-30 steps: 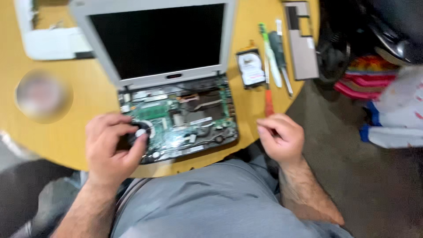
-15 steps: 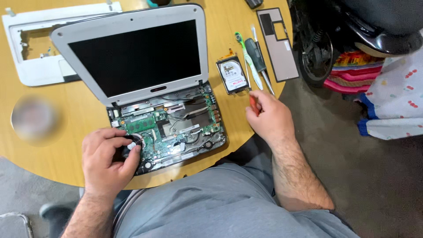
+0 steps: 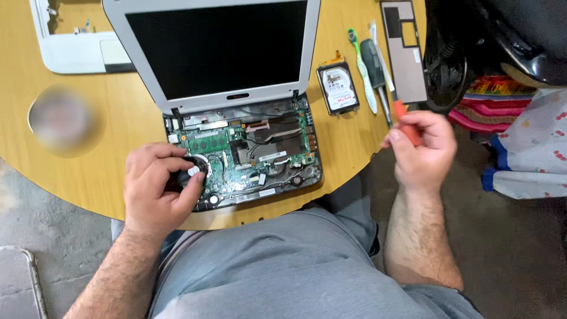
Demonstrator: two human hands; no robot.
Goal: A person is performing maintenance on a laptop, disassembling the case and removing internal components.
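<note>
Far left on counter [image 3: 118,100]: white cover [image 3: 71,50], removed, lying flat near the top edge. Below it a blurred round patch, can't tell what.

Left hand [image 3: 155,188]: curled over front-left corner of the open laptop [image 3: 236,118], fingers pinched on a small black part [image 3: 188,174] at the board's left end; grip closed on it, exact hold partly hidden by the thumb.

Laptop: centre of counter, screen up and dark, keyboard deck off, green board [image 3: 236,156] and wiring exposed.

Right of laptop: drive [image 3: 338,87] flat on counter, then a green toothbrush [image 3: 361,68], then a dark-handled screwdriver [image 3: 373,59], then a grey panel [image 3: 404,50] w/ cut-outs.

Right hand [image 3: 422,150]: off the counter edge, raised, fingers wrapped shut around an orange driver [image 3: 407,127], only the handle showing.
</note>
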